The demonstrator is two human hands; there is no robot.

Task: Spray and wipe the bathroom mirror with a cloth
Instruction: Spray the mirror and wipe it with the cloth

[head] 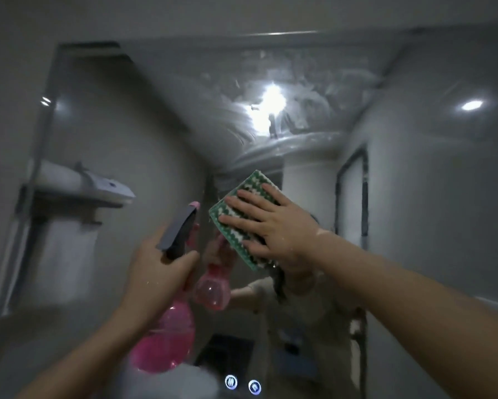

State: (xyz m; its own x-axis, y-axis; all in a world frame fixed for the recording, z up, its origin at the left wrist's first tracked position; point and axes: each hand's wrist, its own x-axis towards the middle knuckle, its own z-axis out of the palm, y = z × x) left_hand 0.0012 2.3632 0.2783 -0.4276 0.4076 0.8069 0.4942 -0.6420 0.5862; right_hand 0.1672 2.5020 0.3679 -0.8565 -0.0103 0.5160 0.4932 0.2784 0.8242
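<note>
At mirror (414, 197), centre-low: R hand (266, 223) lies flat, fingers straight and spread, pressing green/white cloth (243, 218) onto glass. L hand (158, 272) is clenched round neck of pink spray bottle (167, 335), dark trigger head (180, 231) aimed up toward glass, just left of cloth, not touching it. Upper glass shows smeared wet streaks around lamp glare (270, 102). Two lit touch icons (242, 384) at mirror's bottom edge. White wall unit (86, 182) at left.

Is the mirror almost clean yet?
Not yet. Spraying looks done: streaky wet smears cover the upper bathroom mirror. Now the right hand presses the green-and-white cloth on the glass; the left hand holds the pink spray bottle. The smears remain.
</note>
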